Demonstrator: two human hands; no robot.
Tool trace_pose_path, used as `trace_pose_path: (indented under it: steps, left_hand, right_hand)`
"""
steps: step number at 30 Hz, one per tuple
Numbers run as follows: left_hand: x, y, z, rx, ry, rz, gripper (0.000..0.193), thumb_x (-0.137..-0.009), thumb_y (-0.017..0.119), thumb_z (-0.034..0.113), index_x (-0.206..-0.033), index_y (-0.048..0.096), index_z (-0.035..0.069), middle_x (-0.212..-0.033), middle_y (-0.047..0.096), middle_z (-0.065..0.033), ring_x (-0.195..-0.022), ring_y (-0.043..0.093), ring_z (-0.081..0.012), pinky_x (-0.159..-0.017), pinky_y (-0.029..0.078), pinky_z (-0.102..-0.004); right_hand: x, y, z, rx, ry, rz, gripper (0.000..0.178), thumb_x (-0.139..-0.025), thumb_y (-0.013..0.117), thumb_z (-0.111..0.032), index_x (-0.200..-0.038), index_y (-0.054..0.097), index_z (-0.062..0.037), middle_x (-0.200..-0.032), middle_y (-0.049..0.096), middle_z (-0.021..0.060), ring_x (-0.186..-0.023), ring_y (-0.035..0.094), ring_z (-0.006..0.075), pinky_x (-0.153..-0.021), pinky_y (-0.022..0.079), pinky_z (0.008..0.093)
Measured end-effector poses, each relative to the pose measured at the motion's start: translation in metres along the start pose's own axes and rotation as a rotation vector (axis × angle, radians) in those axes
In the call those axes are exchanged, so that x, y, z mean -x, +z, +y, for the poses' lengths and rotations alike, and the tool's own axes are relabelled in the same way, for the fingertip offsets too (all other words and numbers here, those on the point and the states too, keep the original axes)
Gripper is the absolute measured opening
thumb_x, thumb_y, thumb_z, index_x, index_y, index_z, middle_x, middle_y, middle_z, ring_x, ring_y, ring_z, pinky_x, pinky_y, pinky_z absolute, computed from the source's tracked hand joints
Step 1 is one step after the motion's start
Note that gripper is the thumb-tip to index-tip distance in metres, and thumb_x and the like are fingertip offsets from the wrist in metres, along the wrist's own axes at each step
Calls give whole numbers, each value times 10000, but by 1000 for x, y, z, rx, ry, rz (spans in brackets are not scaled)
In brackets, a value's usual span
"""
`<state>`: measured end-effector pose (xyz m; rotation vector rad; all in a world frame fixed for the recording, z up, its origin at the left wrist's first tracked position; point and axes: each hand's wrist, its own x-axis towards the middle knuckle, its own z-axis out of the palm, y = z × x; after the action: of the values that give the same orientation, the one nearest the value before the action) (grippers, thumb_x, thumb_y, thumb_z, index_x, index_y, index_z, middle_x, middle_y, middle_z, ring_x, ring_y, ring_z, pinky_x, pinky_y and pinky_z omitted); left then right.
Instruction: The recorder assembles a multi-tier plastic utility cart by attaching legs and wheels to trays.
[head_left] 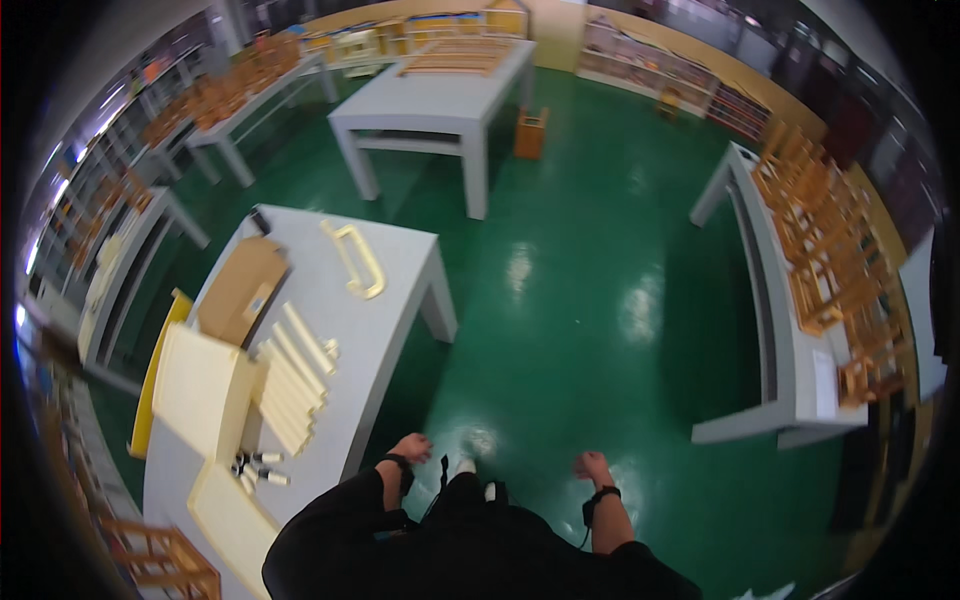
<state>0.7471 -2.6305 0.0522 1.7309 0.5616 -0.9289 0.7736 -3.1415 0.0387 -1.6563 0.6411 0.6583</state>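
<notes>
My left hand point(411, 447) hangs in the air by the right edge of the near grey table point(365, 345). Its fingers are loosely bent and somewhat apart, and nothing shows in it. Farther right, over the green floor, my right hand point(592, 466) is curled in a loose fist with no object visible. Each wrist wears a black band. On the near table lie several cream-coloured strips point(290, 390), a cream frame-shaped piece point(360, 262), a cardboard box point(242, 288), a cream box-like panel point(203, 385) and pliers-like tools with black and white handles point(262, 470).
Another grey table point(430, 105) with wooden slats stands ahead, a small wooden stool point(531, 133) beside it. To the right, a long grey table point(765, 340) carries stacked wooden chairs point(825, 250). More chair-laden tables line the left. Green floor point(560, 260) runs between them.
</notes>
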Motion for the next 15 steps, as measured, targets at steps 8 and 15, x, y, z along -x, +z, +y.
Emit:
trace_pose_path:
  steps: [8, 15]
  left_hand:
    - [-36, -54, 18, -44, -417, -8, 258, -862, 532, 248, -1005, 617, 52, -933, 697, -112, -691, 683, -237, -517, 515, -338]
    - [-112, -66, 147, -70, -172, 43, 295, -864, 488, 212, -977, 606, -33, -836, 698, -140, -567, 653, -228, -468, 498, -353]
  right_hand:
    - [-49, -6, -119, 331, -11, -151, 336, -857, 553, -306, -930, 647, 9, -756, 676, 116, -677, 675, 201, -560, 549, 321]
    - [-114, -34, -171, 233, 337, -163, 396, -892, 449, -308, -949, 616, 47, -819, 680, 163, -700, 676, 263, -593, 542, 371]
